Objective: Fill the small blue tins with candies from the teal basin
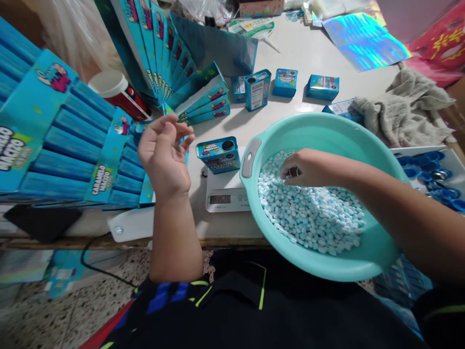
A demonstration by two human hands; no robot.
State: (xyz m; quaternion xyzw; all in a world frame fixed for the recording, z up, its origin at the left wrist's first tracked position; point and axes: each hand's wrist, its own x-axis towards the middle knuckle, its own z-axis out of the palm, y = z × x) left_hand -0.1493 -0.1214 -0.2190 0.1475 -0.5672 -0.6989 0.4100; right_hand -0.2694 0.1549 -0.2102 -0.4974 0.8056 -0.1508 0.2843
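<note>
My right grip (307, 167) is down inside a wide, round, turquoise plastic bowl (327, 133), its fingers curled in at the heap of small, pale blue and white, pebble-like candies (316, 223). Those fingers bend inward so that I cannot tell whether any pieces are caught between them. My left grip (165, 157) is raised with its palm turned up, fingers loosely bent and nothing in it.

Between the two sits a small, rectangular, bright blue metal tin (218, 160) with printed sides, resting on a flat white digital scale (225, 186). From my right grip the tin lies to the left, outside the bowl, with the bowl's near rim and its grey oval handle (251, 157) standing between them. From my left grip it lies just to the right, with no wall between, so the left looks the nearer hand in this view. The long side of the tin's upper face runs roughly left to right, along the line from one hand to the other. A dark oval marks the right end of that face; I cannot tell whether it is an opening. More blue tins (257, 91) stand farther back on the white surface (303, 46), well apart from both hands.
</note>
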